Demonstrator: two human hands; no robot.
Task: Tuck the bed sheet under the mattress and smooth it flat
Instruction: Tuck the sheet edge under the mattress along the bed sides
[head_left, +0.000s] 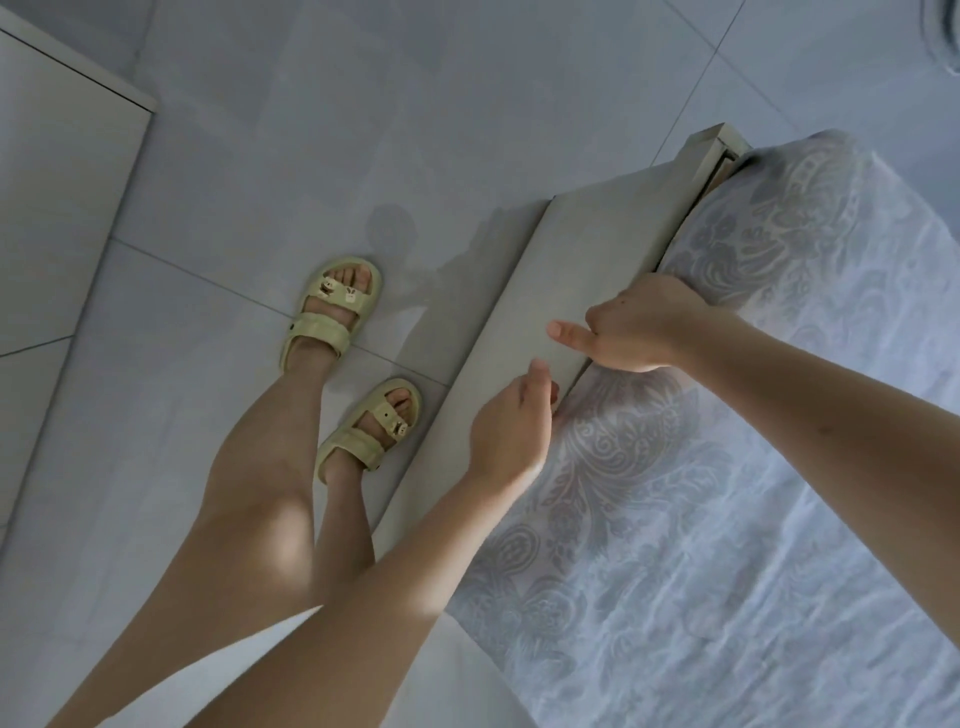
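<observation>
A pale sheet with a grey floral pattern (727, 519) covers the mattress on the right. Its edge runs down into the gap beside the beige bed frame rail (582, 244). My right hand (639, 325) is at that edge with its fingers pushed down between mattress and rail, out of sight, and the thumb sticks out over the rail. My left hand (511, 431) is just below it at the same edge, fingers curled down into the gap against the sheet. Whether either hand pinches fabric is hidden.
My legs and feet in yellow-green sandals (332, 312) stand on the grey tiled floor (311, 130) close to the rail. A white cabinet side (62, 182) is at the left. The bed frame corner (719, 140) is at the upper right.
</observation>
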